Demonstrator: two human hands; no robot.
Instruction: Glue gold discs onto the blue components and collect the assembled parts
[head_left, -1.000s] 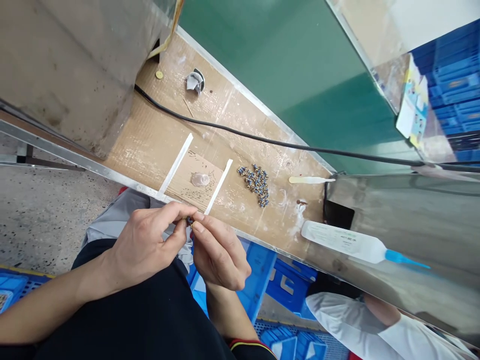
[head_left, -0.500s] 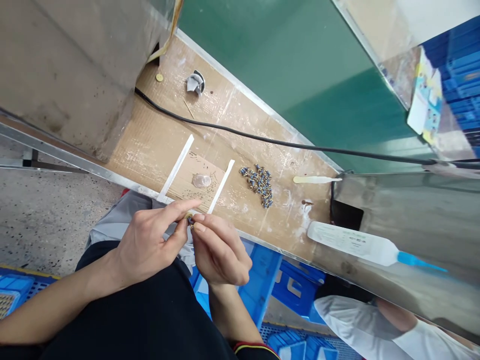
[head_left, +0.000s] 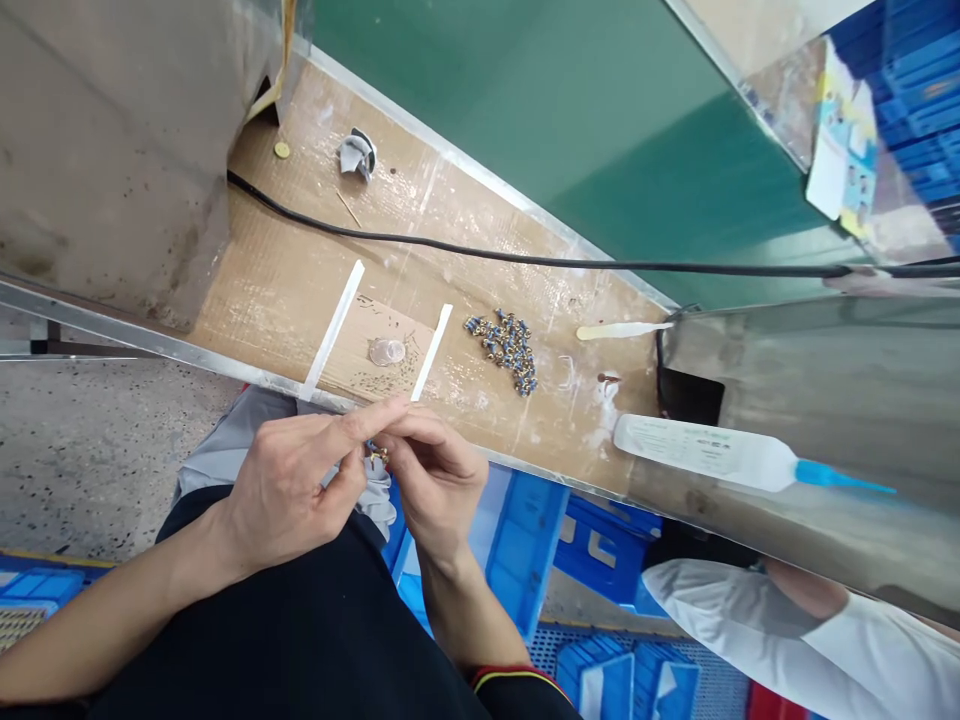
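Note:
My left hand (head_left: 296,480) and my right hand (head_left: 439,475) meet over my lap, just in front of the bench's near edge. Between their fingertips is a small blue-and-gold metal piece (head_left: 377,453), partly covered by the fingers. Both hands are closed on it, the left forefinger stretched across toward the right fingertips. On the bench beyond lies a pile of similar blue-and-gold pieces (head_left: 510,348). Nearer the hands, a cardboard square (head_left: 352,350) held by white tape strips bears a small clear dish (head_left: 387,351) and many tiny dark bits.
A black cable (head_left: 465,255) crosses above the bench. To the right are a white bottle with blue nozzle (head_left: 705,452) and a pale slim tool (head_left: 622,330). A crumpled grey-white item (head_left: 356,155) lies at the back. Blue crates (head_left: 529,540) stand below; another person's white sleeve (head_left: 720,620) shows lower right.
The view has shifted slightly. My right hand has turned, its fingers now reaching over the small piece to meet the left forefinger; the piece sits lower between the hands.

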